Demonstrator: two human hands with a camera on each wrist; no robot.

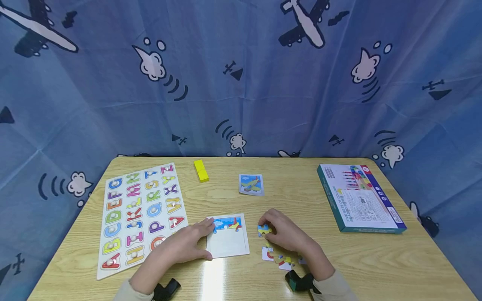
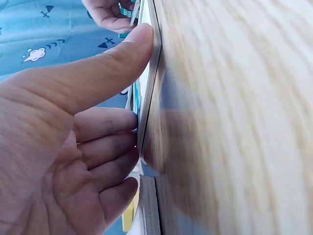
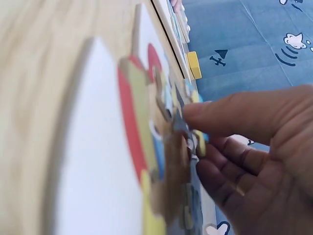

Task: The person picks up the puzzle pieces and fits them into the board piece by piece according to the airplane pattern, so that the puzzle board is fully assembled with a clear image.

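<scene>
A white-framed jigsaw tray [image 1: 228, 246] lies mid-table, with fitted pieces along its top showing blue sky and part of a red and yellow plane. My left hand [image 1: 185, 243] rests at the tray's left side, fingers extended near its upper corner and thumb [image 2: 139, 39] on the lower edge. To the right of the tray, my right hand [image 1: 285, 230] pinches a blue and yellow jigsaw piece [image 1: 262, 230] between thumb and fingers. Several loose jigsaw pieces [image 1: 267, 253] lie just below that hand, some partly hidden by the wrist.
An alphabet peg board [image 1: 102, 272] takes up the table's left side, partly under my left forearm. Farther back are a yellow block [image 1: 201, 171] and a small airplane picture card [image 1: 251, 179]. At right lies a flat boxed set [image 1: 361, 200]. A blue curtain [image 1: 241, 117] hangs behind.
</scene>
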